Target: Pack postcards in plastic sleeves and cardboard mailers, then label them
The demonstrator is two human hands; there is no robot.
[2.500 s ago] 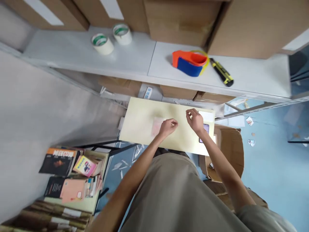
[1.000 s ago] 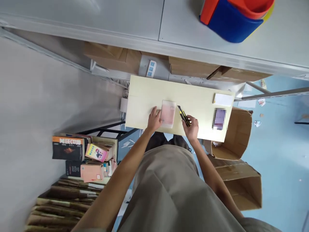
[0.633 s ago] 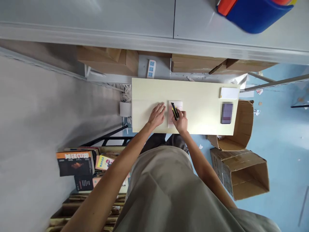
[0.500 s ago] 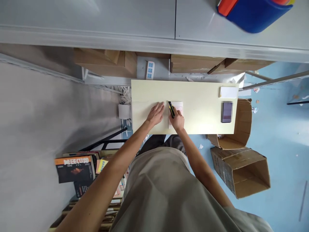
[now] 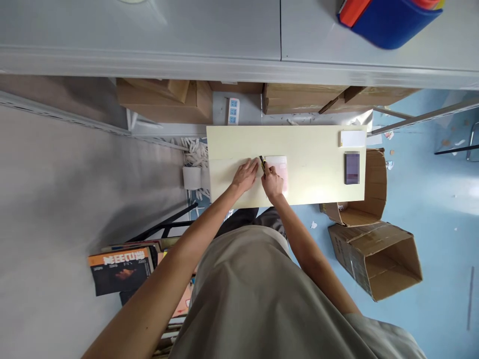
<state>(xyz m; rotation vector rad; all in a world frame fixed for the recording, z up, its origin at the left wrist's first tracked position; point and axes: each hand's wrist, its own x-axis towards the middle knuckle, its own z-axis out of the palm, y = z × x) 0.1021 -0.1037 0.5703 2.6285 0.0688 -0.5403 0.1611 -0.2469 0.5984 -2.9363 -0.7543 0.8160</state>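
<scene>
My right hand grips a black-and-yellow utility knife, its tip pointing away from me and slightly left. Just left of it, my left hand lies flat on the cream board, fingertips close to the knife's front end. A whitish-pink sheet or thin booklet rests on the board, partly under my right hand. Whether the blade touches the board is too small to tell.
On the board's right end lie a white box and a dark phone-like object. Cardboard boxes stand on the floor at right. Books are at lower left. A grey shelf spans the far side, with a power strip beneath.
The knife in my right hand has shifted left relative to the pinkish sheet, nearer my left fingertips. My left hand stays flat on the board. The whole view has shifted slightly.
</scene>
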